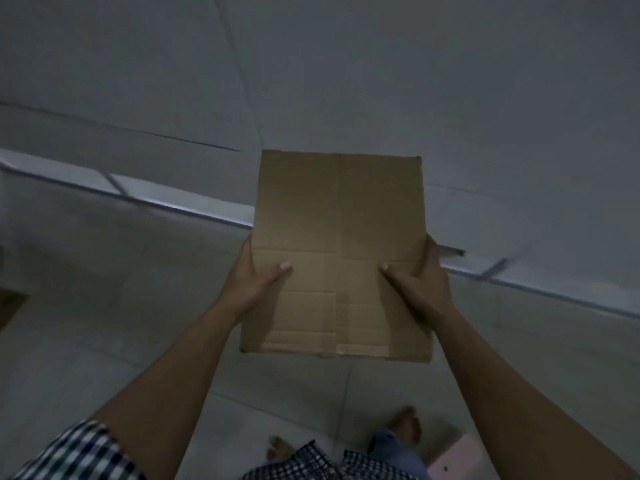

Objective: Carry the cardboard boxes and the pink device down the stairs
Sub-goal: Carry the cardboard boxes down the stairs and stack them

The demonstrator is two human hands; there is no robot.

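A flattened brown cardboard box (337, 237) is held out in front of me at about chest height, its creased face toward the camera. My left hand (254, 278) grips its left edge with the thumb on the front face. My right hand (417, 280) grips the right edge the same way. The fingers of both hands are hidden behind the cardboard. A pink device (457, 457) lies on the floor at the bottom right, beside my bare foot (405, 424), partly hidden by my right forearm.
The room is dim. Pale floor tiles (121, 289) meet a grey wall (381, 71) along a light baseboard (166, 199). A brown cardboard corner (10, 303) shows at the far left edge. My other foot (278, 448) is at the bottom centre.
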